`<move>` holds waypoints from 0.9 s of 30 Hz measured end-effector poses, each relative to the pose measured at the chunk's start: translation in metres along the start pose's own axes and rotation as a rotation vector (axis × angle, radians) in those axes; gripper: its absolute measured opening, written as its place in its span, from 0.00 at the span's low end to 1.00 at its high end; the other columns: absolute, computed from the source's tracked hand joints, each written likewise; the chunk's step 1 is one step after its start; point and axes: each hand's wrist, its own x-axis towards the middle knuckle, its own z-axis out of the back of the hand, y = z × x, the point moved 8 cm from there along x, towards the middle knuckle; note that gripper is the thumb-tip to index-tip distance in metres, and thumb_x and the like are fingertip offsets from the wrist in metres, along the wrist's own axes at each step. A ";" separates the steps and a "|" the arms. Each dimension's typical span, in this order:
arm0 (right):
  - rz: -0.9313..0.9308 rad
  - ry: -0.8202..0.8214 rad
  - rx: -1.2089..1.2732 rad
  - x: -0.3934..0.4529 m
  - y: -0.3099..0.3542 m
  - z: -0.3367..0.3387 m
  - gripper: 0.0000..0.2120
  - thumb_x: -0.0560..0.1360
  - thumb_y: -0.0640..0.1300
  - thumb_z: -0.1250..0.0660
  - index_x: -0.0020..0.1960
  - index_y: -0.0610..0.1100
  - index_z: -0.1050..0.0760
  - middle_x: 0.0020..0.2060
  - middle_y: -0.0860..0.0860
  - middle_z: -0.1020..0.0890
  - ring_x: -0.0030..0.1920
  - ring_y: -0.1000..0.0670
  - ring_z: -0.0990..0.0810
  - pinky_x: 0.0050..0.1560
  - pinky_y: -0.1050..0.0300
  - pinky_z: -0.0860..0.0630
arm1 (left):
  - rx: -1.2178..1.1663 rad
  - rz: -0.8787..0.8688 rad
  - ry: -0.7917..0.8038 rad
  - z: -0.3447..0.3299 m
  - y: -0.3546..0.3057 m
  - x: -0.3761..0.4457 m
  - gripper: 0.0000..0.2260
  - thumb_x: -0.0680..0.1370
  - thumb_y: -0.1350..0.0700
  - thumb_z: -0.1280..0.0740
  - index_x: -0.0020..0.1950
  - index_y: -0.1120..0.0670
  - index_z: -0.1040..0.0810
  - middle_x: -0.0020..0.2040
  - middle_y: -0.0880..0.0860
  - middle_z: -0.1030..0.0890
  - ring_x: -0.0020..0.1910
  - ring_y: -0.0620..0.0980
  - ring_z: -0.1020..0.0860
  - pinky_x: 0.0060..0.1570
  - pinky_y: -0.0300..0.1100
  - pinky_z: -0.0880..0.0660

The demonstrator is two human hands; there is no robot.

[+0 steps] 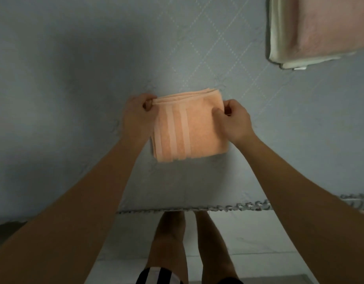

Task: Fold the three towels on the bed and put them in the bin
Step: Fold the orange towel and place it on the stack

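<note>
Orange towel [190, 126], folded square w/ pale stripes, lies flat on the bed [74, 89] near its front edge. Left hand [139, 113] fingers pinched on its far-left corner, right hand [235, 119] fingers pinched on its far-right edge. Pink towel [328, 25] sits on a cream towel [276, 37], well apart at far right. Bare bedspread all round.

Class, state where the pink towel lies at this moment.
Head view: the pink towel lies at the upper right, on a cream towel on the bed.
</note>
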 end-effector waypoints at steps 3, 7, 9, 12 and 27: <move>-0.037 0.001 -0.051 0.003 -0.005 -0.013 0.14 0.76 0.52 0.36 0.58 0.46 0.26 0.44 0.55 0.23 0.43 0.53 0.25 0.44 0.61 0.34 | 0.010 0.226 -0.082 -0.004 0.025 -0.005 0.17 0.72 0.50 0.32 0.59 0.54 0.24 0.54 0.57 0.21 0.54 0.55 0.23 0.56 0.44 0.26; -0.273 0.003 0.069 -0.017 -0.030 -0.020 0.24 0.76 0.59 0.38 0.64 0.43 0.29 0.54 0.47 0.21 0.56 0.45 0.23 0.50 0.60 0.35 | -0.214 0.477 -0.074 -0.019 0.044 -0.033 0.24 0.72 0.44 0.29 0.59 0.60 0.27 0.55 0.58 0.20 0.54 0.55 0.21 0.55 0.48 0.24; -0.377 0.097 0.109 -0.036 -0.043 -0.026 0.28 0.76 0.61 0.39 0.68 0.43 0.30 0.62 0.45 0.23 0.61 0.43 0.24 0.55 0.57 0.33 | -0.363 0.554 0.006 -0.030 0.052 -0.054 0.24 0.73 0.45 0.28 0.58 0.62 0.25 0.54 0.59 0.19 0.51 0.54 0.19 0.45 0.44 0.22; -0.393 0.246 0.158 -0.062 -0.048 -0.024 0.26 0.78 0.59 0.39 0.67 0.41 0.27 0.62 0.44 0.21 0.55 0.45 0.22 0.55 0.52 0.28 | -0.551 0.620 0.136 -0.035 0.060 -0.084 0.20 0.75 0.44 0.31 0.56 0.60 0.20 0.50 0.57 0.16 0.42 0.49 0.16 0.30 0.38 0.23; 0.132 -0.234 0.615 0.005 0.030 0.295 0.07 0.75 0.49 0.36 0.48 0.49 0.21 0.43 0.57 0.18 0.44 0.60 0.21 0.46 0.62 0.24 | -0.891 0.016 0.345 -0.077 -0.286 -0.027 0.20 0.71 0.48 0.29 0.62 0.51 0.24 0.60 0.52 0.18 0.57 0.51 0.19 0.57 0.53 0.22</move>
